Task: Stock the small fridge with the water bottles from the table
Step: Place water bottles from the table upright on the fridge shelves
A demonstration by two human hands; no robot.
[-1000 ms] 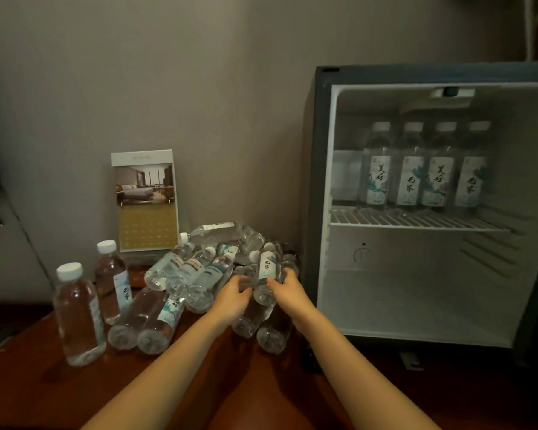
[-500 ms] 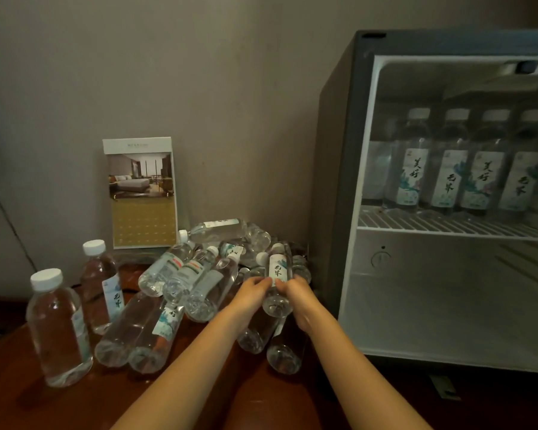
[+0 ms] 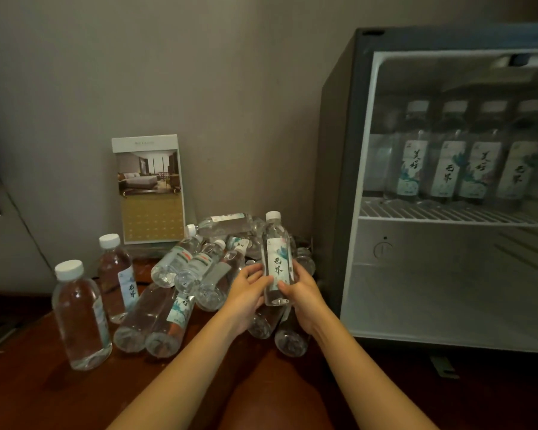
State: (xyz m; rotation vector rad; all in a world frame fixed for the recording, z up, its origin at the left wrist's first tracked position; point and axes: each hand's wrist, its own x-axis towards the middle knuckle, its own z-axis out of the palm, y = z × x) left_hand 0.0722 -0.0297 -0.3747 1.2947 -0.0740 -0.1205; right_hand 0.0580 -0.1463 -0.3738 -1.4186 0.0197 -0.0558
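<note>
Change: within the last second, the clear plastic water bottle with white cap and pale printed label [image 3: 277,259] has been lifted out of the pile and turned upright. One item is now ready for transfer.

Grip: the left hand [image 3: 246,293] and right hand [image 3: 305,296] are both curled round the bottle's lower half, closed on it.

The bottle is held above the heap of lying clear bottles [image 3: 199,268] on the dark wooden table [image 3: 44,392], just left of the open small grey fridge [image 3: 339,181]. The fridge's white wire shelf [image 3: 448,212] carries four upright bottles.
</note>
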